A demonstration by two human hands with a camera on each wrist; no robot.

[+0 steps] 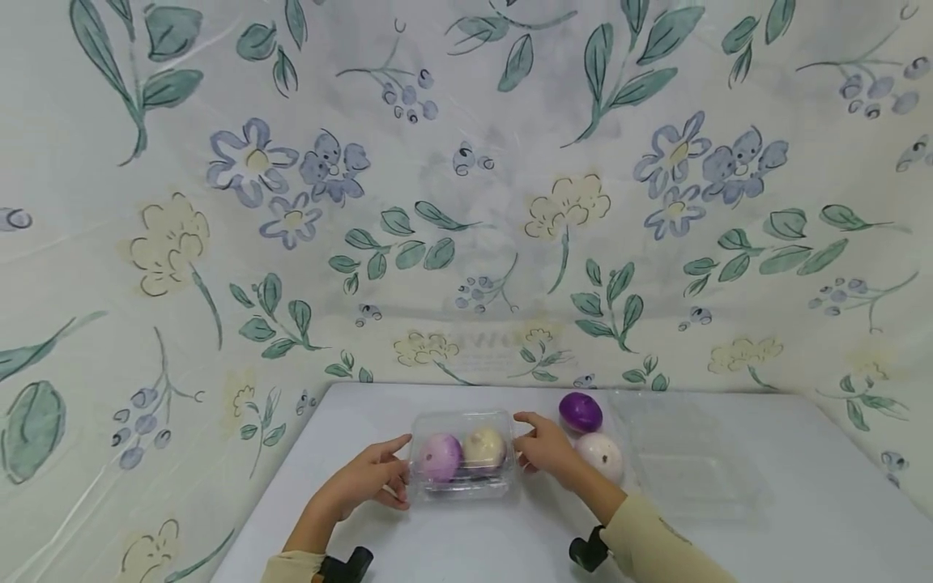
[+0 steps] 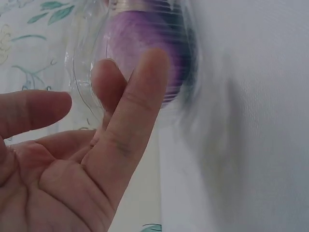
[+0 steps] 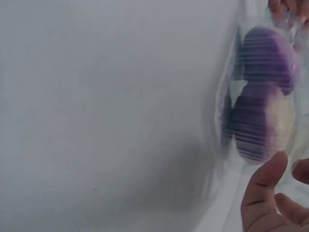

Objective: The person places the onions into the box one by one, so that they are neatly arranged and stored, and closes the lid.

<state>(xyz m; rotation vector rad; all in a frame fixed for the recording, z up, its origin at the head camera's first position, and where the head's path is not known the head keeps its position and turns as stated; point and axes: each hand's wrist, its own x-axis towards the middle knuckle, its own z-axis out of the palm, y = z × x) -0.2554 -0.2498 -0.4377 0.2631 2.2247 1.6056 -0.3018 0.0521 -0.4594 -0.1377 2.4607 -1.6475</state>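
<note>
A lidded clear plastic box [image 1: 462,491] sits on the white table between the two hands. Inside it lie a pink-purple round thing [image 1: 440,458] and a cream-topped round thing [image 1: 484,448] with a purple underside. At the box's left end is the left hand [image 1: 370,478], its fingers spread and fingertips right at the wall. The right hand [image 1: 545,447] is at the other end, index finger extended along the top corner and thumb low at the side. In the right wrist view, that hand's thumb [image 3: 270,171] shows close to the box's end.
Right of the right hand lie a shiny purple egg-shaped thing [image 1: 581,412] and a pale pink round one [image 1: 600,457], partly behind the forearm. Farther right stands another clear plastic container [image 1: 692,486]. A floral-printed sheet [image 1: 466,243] hangs behind the white table [image 1: 816,518].
</note>
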